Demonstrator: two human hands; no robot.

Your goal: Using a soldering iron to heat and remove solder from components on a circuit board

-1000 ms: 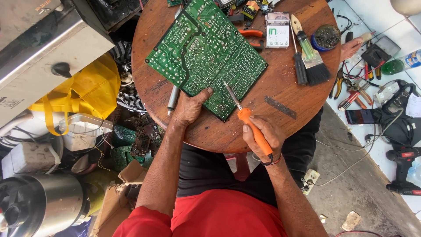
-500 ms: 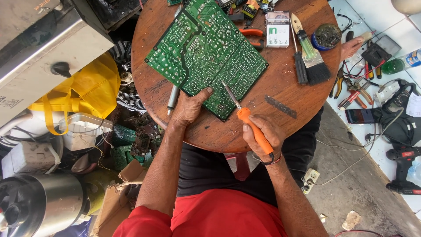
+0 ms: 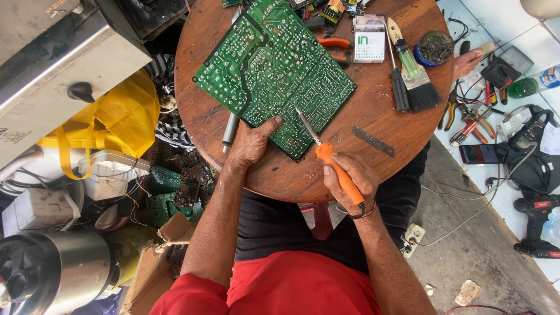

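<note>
Your left hand [image 3: 252, 142] presses flat on the near corner of the green circuit board [image 3: 274, 73], which lies on the round wooden table [image 3: 373, 125]. Your right hand [image 3: 349, 178] grips the orange soldering iron [image 3: 332, 166] (tip on the board). If the board slides, the tip could bridge neighbouring joints or burn your thumb.

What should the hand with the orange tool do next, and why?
Probably hold the soldering iron steady on that spot: its tip already rests on the green circuit board, the right hand grips the handle, and the left hand pins the board.
</note>
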